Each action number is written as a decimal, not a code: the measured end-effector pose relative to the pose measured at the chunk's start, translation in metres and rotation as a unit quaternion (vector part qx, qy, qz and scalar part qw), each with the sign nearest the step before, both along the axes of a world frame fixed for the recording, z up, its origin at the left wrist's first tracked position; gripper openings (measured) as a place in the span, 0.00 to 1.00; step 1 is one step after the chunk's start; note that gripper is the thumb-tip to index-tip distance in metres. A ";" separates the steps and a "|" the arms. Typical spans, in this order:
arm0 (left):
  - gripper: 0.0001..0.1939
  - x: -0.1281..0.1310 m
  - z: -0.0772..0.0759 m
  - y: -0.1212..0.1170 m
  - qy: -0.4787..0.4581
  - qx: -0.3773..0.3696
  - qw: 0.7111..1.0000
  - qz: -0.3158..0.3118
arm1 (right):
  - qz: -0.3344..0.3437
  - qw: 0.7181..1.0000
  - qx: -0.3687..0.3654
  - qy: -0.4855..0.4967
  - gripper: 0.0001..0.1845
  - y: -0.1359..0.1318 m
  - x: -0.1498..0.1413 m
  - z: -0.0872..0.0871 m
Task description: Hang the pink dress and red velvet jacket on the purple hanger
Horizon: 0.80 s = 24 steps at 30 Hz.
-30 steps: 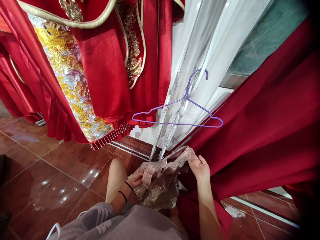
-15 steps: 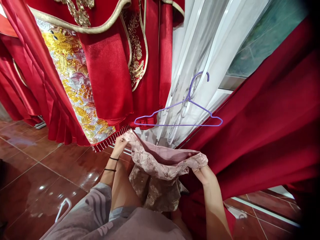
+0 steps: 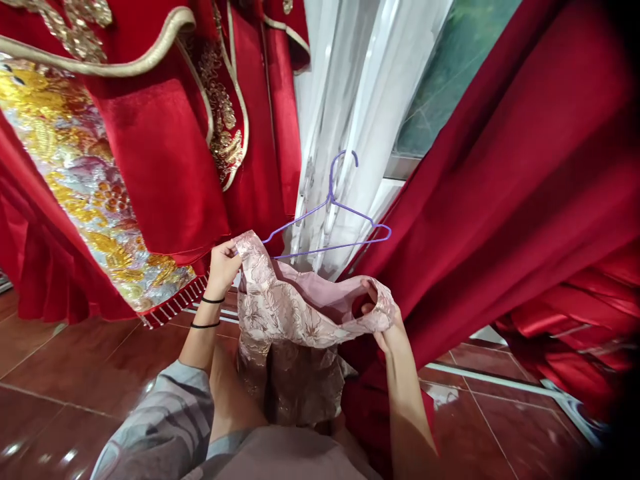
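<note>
A pale pink brocade dress (image 3: 300,317) with a leafy pattern hangs between my two hands, its neckline spread wide. My left hand (image 3: 225,263) pinches the left shoulder edge, closed on the cloth. On the other side my right hand (image 3: 387,327) grips the right shoulder edge, with some fingers showing inside the opening. Just behind the dress is a purple hanger (image 3: 331,200), hook upward. The left end of the hanger is hidden behind the dress's left shoulder, close to my left hand; its right end is in plain sight above my right hand.
Red garments with gold trim (image 3: 165,153) hang at the left, one with a beaded, fringed panel (image 3: 95,200). White sheer curtains (image 3: 320,113) stand behind the hanger. A dark red drape (image 3: 490,167) spans the right. Reddish floor tiles (image 3: 75,393) lie below.
My left hand has raised the dress's left shoulder, which now covers the hanger's left end. More of my right fingers show inside the neckline. The whole view has shifted right.
</note>
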<state>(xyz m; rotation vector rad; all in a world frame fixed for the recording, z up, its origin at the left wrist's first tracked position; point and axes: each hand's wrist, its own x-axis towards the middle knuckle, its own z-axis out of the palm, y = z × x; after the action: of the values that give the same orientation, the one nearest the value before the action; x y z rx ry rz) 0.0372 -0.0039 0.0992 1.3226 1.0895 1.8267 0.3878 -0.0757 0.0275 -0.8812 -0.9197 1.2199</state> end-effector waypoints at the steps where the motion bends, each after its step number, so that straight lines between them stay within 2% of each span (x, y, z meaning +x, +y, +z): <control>1: 0.13 0.004 0.004 -0.001 0.011 -0.001 1.000 0.004 | -0.009 1.000 0.004 0.015 0.27 0.002 0.004 -0.001; 4: 0.10 0.008 0.015 0.000 0.039 -0.007 0.999 0.021 | -0.027 0.998 0.017 0.056 0.21 0.015 0.019 -0.007; 7: 0.10 -0.001 0.026 0.001 0.056 -0.004 0.997 0.050 | -0.049 0.995 0.022 0.088 0.16 0.032 0.032 -0.016; 11: 0.11 -0.014 0.033 0.006 0.067 -0.002 0.998 0.006 | -0.037 0.993 0.000 0.116 0.14 0.059 0.041 -0.012; 15: 0.11 -0.016 0.029 0.013 0.052 -0.015 0.998 -0.028 | -0.003 0.997 -0.012 0.072 0.13 0.086 0.050 0.020; 20: 0.10 -0.024 0.033 0.013 0.051 0.014 0.999 0.013 | -0.004 0.996 0.073 -0.054 0.19 0.096 0.053 0.078; 22: 0.11 -0.028 0.036 0.011 0.045 0.016 0.999 0.015 | 0.003 0.983 0.123 -0.137 0.22 0.092 0.049 0.098; 24: 0.11 -0.030 0.038 0.009 0.041 0.020 0.999 0.002 | 0.002 0.948 0.171 -0.267 0.20 0.087 0.044 0.114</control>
<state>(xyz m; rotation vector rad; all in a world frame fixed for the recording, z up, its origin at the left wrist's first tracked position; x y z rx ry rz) 0.0073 0.0052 0.1376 1.4309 1.1028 1.8199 0.4313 0.0114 0.1415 -0.9399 -1.5177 0.7906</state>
